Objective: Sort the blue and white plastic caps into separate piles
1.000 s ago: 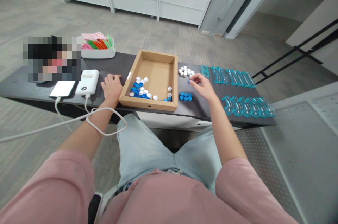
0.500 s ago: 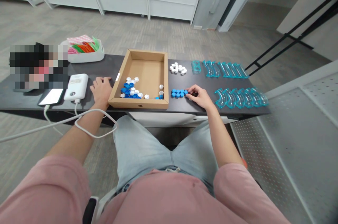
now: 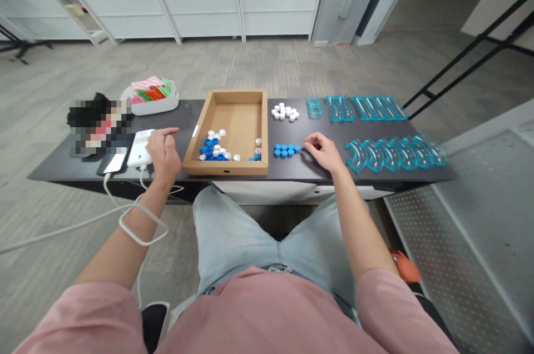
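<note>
Just right of the cardboard box (image 3: 227, 167), on the dark table (image 3: 417, 175), lies a small cluster of blue pieces (image 3: 285, 150), set close together in two short rows. The right hand (image 3: 324, 152) rests on the table at the end of this cluster away from the box. Its fingers are curled, and the fingertips touch or almost touch the last blue piece. I cannot tell whether a piece is pinched between thumb and finger, because the fingers hide that spot. More blue pieces, mixed with white ones, lie loose inside the box, most in its near left corner and a few in its near right corner. A separate group of white pieces (image 3: 284, 112) also sits right of the box, toward its far end.

The left hand (image 3: 163, 151) is lifted just left of the box, over a white power bank (image 3: 139, 149). It is loosely open, the forefinger stretched toward the box, and it holds nothing that I can see.

The blue pieces look like small, flat, six-sided bits of hard plastic. I judge them very light, stiff and not fragile. They also look smooth, so they may slide on the table or flick away under a careless push. A good hold seems to be a pinch of thumb and forefinger on two opposite flat sides, one piece at a time, lifting straight up so the neighbours are not disturbed.
</note>
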A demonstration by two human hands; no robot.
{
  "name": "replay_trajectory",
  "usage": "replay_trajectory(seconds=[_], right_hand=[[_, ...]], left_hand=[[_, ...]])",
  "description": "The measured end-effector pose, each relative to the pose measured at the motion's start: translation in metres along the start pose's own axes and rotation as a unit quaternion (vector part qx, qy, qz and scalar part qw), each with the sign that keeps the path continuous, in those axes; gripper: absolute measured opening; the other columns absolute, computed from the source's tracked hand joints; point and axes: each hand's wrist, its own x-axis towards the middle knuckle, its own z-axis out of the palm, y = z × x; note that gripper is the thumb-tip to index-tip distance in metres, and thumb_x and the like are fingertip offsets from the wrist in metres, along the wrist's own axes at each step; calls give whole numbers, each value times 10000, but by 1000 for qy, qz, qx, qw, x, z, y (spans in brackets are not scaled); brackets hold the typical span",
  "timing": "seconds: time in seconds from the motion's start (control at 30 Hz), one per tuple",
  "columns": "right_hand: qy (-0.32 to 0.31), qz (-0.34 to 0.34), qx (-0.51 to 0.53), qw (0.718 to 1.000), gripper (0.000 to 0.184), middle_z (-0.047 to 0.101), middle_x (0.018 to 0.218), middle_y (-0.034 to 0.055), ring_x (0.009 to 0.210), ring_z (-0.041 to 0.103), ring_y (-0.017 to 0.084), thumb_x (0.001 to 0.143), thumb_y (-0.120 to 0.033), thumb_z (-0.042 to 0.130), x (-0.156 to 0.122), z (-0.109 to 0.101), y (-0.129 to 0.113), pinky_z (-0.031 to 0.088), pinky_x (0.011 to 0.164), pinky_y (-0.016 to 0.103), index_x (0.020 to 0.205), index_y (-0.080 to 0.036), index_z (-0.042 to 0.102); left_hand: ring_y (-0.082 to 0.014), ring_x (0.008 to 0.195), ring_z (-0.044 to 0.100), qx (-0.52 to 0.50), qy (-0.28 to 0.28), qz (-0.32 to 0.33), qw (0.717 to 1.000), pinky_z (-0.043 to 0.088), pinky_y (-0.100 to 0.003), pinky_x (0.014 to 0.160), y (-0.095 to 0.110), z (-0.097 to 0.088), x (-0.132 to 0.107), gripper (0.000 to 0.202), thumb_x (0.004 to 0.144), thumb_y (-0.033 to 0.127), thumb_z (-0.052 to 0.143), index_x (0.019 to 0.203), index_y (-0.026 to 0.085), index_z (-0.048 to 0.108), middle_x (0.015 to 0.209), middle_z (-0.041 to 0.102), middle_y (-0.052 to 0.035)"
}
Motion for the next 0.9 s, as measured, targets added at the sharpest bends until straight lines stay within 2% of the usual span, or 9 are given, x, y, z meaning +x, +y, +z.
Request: replay_trajectory(seconds=[0.07,0.13,0.23,0.3,0.47,0.67,0.8,0.9], right_hand=[[1,2,1,1000,197,792,924,53,819,705,270,908,-469,748,0,0,0,607,843,436,982,-290,715],[2,6,0,1000,199,790,914,52,829,707,274,909,-478,744,0,0,0,604,846,436,971,-291,712],[3,12,-8,1000,219,783,898,52,831,703,270,897,-495,735,0,0,-3,595,837,425,954,-286,706],[1,15,-12,1000,245,779,888,57,823,688,266,885,-516,726,-1,0,-6,583,827,421,948,-281,702],[-10,17,-5,1000,237,806,923,70,829,657,292,876,-555,704,-6,-1,-17,543,844,460,916,-322,696],[-5,23,4,1000,247,819,915,67,832,660,312,854,-584,713,-6,-1,-20,550,853,494,887,-341,686],[-5,19,-4,1000,251,813,892,67,817,645,306,870,-587,704,-6,-1,-18,545,837,489,891,-338,683],[-5,13,-3,1000,250,807,901,67,801,643,299,878,-587,691,-6,-1,-17,532,821,480,887,-337,688]], left_hand=[[-351,1248,646,15,-45,82,996,395,-557,1171,16,-13,-17,430,1053,303,374,1251,133,716,1282,731,-204],[-380,1282,667,49,-127,153,979,366,-579,1197,38,-25,-34,353,973,389,562,1216,223,756,1248,763,-164],[-423,1335,663,85,-230,199,949,384,-608,1203,67,-36,-50,383,951,514,687,1257,304,785,1338,770,-161],[-419,1311,683,83,-260,212,938,447,-601,1161,80,-39,-52,352,991,506,665,1268,336,800,1339,780,-158],[-384,1173,732,71,-226,232,944,527,-574,1018,81,-39,-42,261,1072,388,564,1165,375,807,1202,811,-136],[-360,1161,691,46,-153,208,965,493,-519,995,81,-39,-14,206,1057,455,616,1091,301,748,1163,792,-135],[-350,1170,666,49,-141,197,969,467,-504,1006,91,-45,3,289,1070,527,599,1052,263,716,1149,770,-143],[-348,1181,658,51,-142,199,968,457,-501,1013,94,-46,7,312,1082,540,579,1043,258,708,1145,764,-142]])
